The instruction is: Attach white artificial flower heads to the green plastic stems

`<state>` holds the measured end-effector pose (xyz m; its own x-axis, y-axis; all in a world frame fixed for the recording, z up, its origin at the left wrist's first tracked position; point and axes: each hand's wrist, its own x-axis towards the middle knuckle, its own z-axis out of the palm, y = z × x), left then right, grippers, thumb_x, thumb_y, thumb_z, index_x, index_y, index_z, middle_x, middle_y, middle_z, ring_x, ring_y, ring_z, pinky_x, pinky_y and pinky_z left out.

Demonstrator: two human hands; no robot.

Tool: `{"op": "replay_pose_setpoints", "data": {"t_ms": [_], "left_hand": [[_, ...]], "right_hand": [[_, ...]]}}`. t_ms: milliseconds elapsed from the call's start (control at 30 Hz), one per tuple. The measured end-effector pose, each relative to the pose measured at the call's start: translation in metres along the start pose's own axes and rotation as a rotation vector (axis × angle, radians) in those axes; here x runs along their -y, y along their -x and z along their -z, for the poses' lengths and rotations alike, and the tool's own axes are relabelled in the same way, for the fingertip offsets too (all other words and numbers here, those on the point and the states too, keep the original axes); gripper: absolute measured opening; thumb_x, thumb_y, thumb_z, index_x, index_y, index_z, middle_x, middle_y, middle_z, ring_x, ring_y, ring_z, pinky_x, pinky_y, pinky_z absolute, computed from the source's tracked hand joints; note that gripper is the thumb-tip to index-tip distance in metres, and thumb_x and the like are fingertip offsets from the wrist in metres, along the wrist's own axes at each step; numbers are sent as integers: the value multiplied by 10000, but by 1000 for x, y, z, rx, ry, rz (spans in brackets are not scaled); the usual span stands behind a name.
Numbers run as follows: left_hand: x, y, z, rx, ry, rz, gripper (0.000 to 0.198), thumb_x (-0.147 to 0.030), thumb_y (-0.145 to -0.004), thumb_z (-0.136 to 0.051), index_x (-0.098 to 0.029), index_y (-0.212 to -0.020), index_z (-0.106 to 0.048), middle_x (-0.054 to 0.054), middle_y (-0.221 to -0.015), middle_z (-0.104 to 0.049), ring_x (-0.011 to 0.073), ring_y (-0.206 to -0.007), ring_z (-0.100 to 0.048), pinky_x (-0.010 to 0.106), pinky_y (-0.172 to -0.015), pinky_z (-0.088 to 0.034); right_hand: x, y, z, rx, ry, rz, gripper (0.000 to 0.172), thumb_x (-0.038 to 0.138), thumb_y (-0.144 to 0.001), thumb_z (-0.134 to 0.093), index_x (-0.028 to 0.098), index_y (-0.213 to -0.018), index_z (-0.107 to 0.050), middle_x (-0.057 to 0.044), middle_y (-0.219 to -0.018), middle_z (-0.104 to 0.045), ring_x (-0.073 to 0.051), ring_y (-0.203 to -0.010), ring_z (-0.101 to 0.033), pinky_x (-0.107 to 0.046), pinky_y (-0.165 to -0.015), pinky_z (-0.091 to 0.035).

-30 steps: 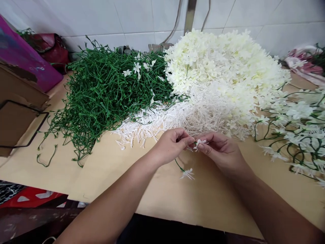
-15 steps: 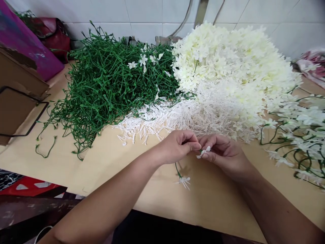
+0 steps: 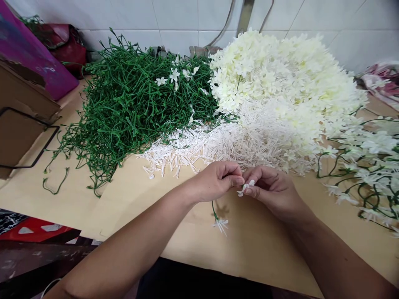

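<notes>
My left hand (image 3: 220,179) is closed in a pinch on a green plastic flower stem (image 3: 215,211). The stem's lower end hangs below that hand and carries a white tuft of stamens (image 3: 221,225). Fingertip to fingertip with it, my right hand (image 3: 271,187) pinches a small white artificial flower (image 3: 245,188) at the stem's upper end. Its petals show between the two hands; the exact joint is hidden by my fingers. Just beyond my hands lies a heap of thin white stamen pieces (image 3: 224,143).
A large pile of green stems (image 3: 134,99) lies at the back left, with a few white flowers on it. Cream-white blossoms (image 3: 280,74) are heaped at the back right. Flowers on stems (image 3: 374,166) lie at the right edge. A cardboard box (image 3: 21,120) stands at the left.
Both hands keep their pinch on the stem and the flower. The flower and the hanging tuft have shifted slightly left in the picture, with a small tilt of the view.
</notes>
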<state>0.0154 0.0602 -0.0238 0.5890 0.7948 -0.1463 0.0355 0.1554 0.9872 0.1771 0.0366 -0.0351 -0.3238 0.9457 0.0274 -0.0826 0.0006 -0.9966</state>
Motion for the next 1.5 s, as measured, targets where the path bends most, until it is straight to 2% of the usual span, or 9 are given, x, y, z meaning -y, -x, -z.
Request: {"op": "replay_pose_setpoints", "data": {"t_ms": [267,533,700,867,1000,1100,1233,1500], "left_hand": [[-2,-1,-1,-43,-53,1,170,-83,-730,-495,-147,-576,-463,-47,-520,-467,63,-517,-388,211,-530,-293],[2,-3,-3,-36,107,-14,204,-269,-751,-553,-160,-614,-449,-23,-557,-532,100,-578,-524,230,-571,-387],[-2,-5,-6,-104,140,-30,268,-337,-737,-597,-153,-590,-467,-37,-524,-501,81,-555,-506,223,-593,-400],[1,-8,-10,-78,226,-48,308,-403,-735,-586,-140,-607,-492,-16,-574,-527,80,-576,-512,225,-612,-406],[5,-10,-11,-58,230,-52,322,-419,-745,-566,-139,-607,-485,0,-607,-527,96,-605,-521,244,-632,-407],[5,-10,-10,-48,190,-41,282,-351,-790,-513,-140,-606,-475,2,-608,-520,97,-610,-515,243,-630,-401],[1,-9,-10,-80,22,-31,248,-231,-819,-443,-147,-587,-458,-6,-583,-495,96,-603,-475,236,-602,-371],[-1,-8,-7,-96,-129,-4,262,-210,-823,-438,-144,-571,-464,-32,-545,-429,86,-570,-408,217,-555,-317]], "right_hand": [[0,-2,-1,-20,-108,-120,198,264,-617,-748,186,-602,-566,29,-558,-606,-86,-528,-567,-218,-525,-472],[0,-5,-8,-77,-110,-147,272,347,-584,-761,183,-602,-545,35,-532,-560,-84,-488,-529,-225,-491,-471],[0,-7,-2,-100,-216,-185,245,363,-638,-726,188,-654,-555,30,-578,-570,-87,-516,-525,-227,-496,-450],[2,-9,1,-70,-385,-261,219,325,-642,-733,179,-633,-570,32,-582,-567,-75,-544,-529,-199,-505,-441],[4,-10,1,-65,-428,-297,203,320,-629,-744,178,-631,-599,21,-596,-582,-78,-570,-548,-194,-524,-451],[2,-10,2,-56,-435,-303,196,317,-612,-756,189,-639,-611,22,-592,-591,-84,-574,-556,-201,-545,-464],[-1,-9,2,-89,-461,-303,174,292,-635,-746,199,-639,-598,34,-588,-590,-78,-567,-557,-205,-577,-483],[2,-5,0,-172,-459,-262,180,252,-627,-751,197,-594,-583,35,-583,-614,-87,-578,-583,-213,-586,-493]]}}
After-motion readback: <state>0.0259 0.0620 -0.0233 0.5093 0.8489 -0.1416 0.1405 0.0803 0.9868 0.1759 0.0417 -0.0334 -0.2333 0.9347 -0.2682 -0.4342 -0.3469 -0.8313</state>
